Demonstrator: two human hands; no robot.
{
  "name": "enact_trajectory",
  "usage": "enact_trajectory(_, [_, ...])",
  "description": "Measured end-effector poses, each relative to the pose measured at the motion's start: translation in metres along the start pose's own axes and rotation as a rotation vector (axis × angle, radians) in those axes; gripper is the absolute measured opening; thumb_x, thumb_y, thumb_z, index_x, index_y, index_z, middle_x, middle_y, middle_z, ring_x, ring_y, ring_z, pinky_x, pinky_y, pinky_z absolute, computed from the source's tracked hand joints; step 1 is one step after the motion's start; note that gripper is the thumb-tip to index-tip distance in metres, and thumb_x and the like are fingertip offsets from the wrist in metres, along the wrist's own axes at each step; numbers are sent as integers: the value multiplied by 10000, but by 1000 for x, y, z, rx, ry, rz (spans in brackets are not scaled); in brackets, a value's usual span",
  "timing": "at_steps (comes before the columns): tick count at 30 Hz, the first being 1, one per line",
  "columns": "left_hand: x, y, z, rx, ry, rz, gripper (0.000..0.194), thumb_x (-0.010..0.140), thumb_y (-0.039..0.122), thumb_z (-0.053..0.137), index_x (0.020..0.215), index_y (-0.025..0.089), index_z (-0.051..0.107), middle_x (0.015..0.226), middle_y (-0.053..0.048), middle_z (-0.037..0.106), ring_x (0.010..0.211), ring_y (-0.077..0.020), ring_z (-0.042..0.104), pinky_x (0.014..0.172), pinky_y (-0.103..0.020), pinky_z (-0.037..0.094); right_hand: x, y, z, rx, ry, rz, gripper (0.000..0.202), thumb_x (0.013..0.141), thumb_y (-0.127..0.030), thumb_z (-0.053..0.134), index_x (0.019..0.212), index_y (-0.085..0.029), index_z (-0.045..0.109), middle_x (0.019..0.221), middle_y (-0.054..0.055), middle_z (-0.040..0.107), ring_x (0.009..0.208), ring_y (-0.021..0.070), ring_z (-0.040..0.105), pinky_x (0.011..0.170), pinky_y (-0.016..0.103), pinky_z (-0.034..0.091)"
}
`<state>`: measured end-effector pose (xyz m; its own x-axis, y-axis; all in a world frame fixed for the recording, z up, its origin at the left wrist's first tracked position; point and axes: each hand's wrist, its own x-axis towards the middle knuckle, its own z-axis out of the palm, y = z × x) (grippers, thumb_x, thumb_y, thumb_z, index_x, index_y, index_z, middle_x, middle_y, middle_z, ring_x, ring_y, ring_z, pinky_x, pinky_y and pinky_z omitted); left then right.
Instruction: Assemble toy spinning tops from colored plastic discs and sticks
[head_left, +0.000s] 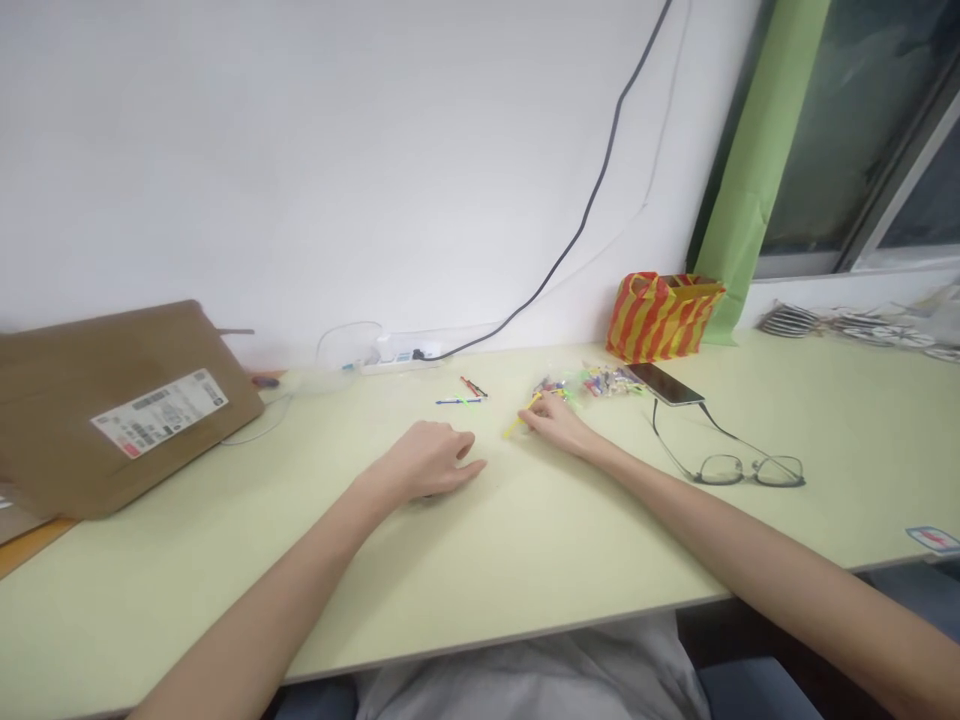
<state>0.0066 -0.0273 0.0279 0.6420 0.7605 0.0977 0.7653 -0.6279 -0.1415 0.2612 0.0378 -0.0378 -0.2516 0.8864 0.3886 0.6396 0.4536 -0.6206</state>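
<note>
A thin yellow stick is pinched in the fingers of my right hand, slanting down toward the tabletop. Just beyond that hand lie several small colourful pieces, some apparently in clear plastic bags. My left hand hovers low over or rests on the table, thumb and forefinger apart with nothing between them; its other fingers are curled. Something dark shows under its palm, too hidden to name. Ahead of my left hand are a blue stick and a dark and red stick, with a bit of green beside them.
The pale table meets a white wall. A cardboard package stands at left, a power strip by the wall. At right are a striped bag, a phone, glasses and a stack of discs.
</note>
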Motion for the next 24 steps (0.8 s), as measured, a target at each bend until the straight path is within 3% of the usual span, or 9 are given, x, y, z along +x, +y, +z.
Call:
enact_trajectory(7, [-2, 2, 7, -19, -43, 27, 203, 908, 400, 537, 811, 226, 571, 662, -14, 612, 615, -195, 569, 559, -289, 282, -2, -5, 4, -183, -54, 26, 372, 910, -375, 500, 616, -167, 596, 927, 106, 599, 987, 255, 522, 909, 336, 387])
enact_trajectory(13, [4, 4, 11, -10, -28, 25, 171, 934, 374, 548, 852, 226, 573, 704, -13, 637, 642, -197, 586, 565, -293, 283, -3, -7, 4, -205, -77, 87, 384, 939, -447, 510, 691, -175, 618, 1123, 125, 575, 1131, 289, 489, 1006, 391, 356])
enact_trajectory(18, [6, 3, 13, -18, 22, 60, 181, 944, 379, 591, 868, 216, 569, 805, -17, 676, 700, -203, 613, 591, -306, 300, -1, 2, 2, -189, -20, 95, 379, 942, -478, 525, 754, -179, 664, 1090, 121, 607, 1135, 281, 509, 1019, 389, 351])
enact_trajectory(24, [5, -1, 19, -122, 72, 96, 107, 964, 314, 555, 931, 214, 578, 957, -29, 660, 731, -184, 616, 648, -299, 365, 1, 7, -1, -144, 4, 28, 414, 962, -433, 492, 684, -184, 672, 926, 111, 670, 1062, 262, 553, 978, 351, 358])
